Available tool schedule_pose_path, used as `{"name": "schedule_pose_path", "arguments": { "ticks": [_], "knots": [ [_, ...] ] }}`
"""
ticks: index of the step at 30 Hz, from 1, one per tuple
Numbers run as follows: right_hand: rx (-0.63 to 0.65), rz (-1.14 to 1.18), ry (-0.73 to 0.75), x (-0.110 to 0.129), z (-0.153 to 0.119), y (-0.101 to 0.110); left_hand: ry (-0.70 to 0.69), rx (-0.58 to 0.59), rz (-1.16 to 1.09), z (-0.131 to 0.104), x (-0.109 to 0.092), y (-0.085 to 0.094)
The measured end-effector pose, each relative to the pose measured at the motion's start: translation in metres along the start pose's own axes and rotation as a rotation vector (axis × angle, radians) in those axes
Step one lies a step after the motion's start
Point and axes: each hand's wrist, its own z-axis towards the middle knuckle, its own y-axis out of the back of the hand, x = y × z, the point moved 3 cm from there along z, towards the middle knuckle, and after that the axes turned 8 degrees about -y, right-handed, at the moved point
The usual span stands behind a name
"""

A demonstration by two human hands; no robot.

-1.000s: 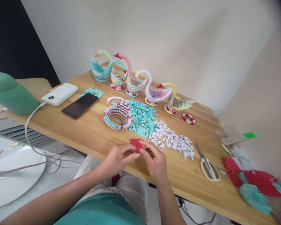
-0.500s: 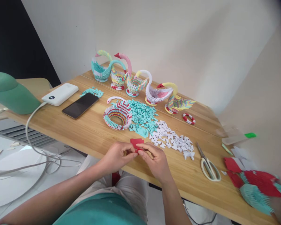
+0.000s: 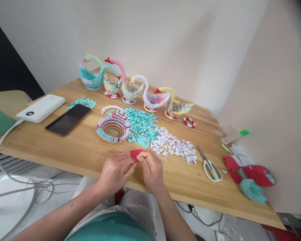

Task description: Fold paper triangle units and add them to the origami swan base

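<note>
Near the table's front edge, my left hand (image 3: 116, 171) and my right hand (image 3: 151, 170) meet fingertip to fingertip. Both pinch a small red paper piece (image 3: 136, 161), mostly hidden by the fingers. Just behind it shows red paper (image 3: 135, 153), which seems to lie on the wood. Beyond my hands are a pile of folded turquoise paper pieces (image 3: 141, 122) and one of white folded pieces (image 3: 174, 144). A striped paper basket (image 3: 113, 127) stands left of the turquoise pile, a white curved neck piece (image 3: 112, 107) behind it.
Several paper swans (image 3: 150, 100) line the back of the table (image 3: 72, 150), with a red-and-white ring (image 3: 189, 122) at their right. Scissors (image 3: 210, 167) and paper scraps (image 3: 257, 175) lie to the right. A phone (image 3: 68, 119) and a cabled power bank (image 3: 41, 108) are left.
The view has shifted, so the tabletop things appear further left. My fingers have shifted on the small red piece and cover more of it; both hands still hold it.
</note>
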Motion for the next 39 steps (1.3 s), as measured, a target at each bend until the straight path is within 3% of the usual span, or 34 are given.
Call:
{"name": "schedule_pose_path", "arguments": {
  "ticks": [2, 6, 8, 11, 16, 24, 28, 31, 34, 39],
  "knots": [
    [-0.01, 0.009, 0.005, -0.002, 0.0, 0.001, 0.103, 0.002, -0.148, 0.0, 0.005, -0.002],
    [-0.038, 0.041, 0.015, -0.006, 0.0, 0.001, 0.394, 0.012, -0.761, 0.0, 0.014, -0.012],
    [-0.049, 0.056, 0.014, -0.008, 0.001, 0.001, 0.465, 0.036, -0.995, 0.001, 0.015, -0.016],
    [-0.057, 0.064, 0.001, -0.01, 0.0, 0.001, 0.496, 0.046, -1.145, 0.003, 0.016, -0.019],
    [-0.116, 0.023, 0.038, -0.014, 0.0, 0.012, 0.532, -0.034, -1.174, 0.005, 0.021, -0.021],
    [-0.176, -0.249, 0.342, -0.01, 0.0, 0.018, 0.551, -0.126, -1.218, 0.009, 0.023, -0.025],
    [-0.23, -0.272, 0.377, -0.009, -0.001, 0.019, 0.572, -0.179, -1.227, 0.009, 0.022, -0.027],
    [-0.196, -0.289, 0.411, -0.009, -0.003, 0.021, 0.582, -0.214, -1.213, 0.009, 0.022, -0.027],
    [-0.177, -0.332, 0.459, -0.008, -0.004, 0.025, 0.575, -0.174, -1.104, 0.011, 0.022, -0.024],
    [-0.195, -0.381, 0.508, -0.008, -0.006, 0.028, 0.559, 0.002, -0.774, 0.013, 0.023, -0.019]
  ]
}}
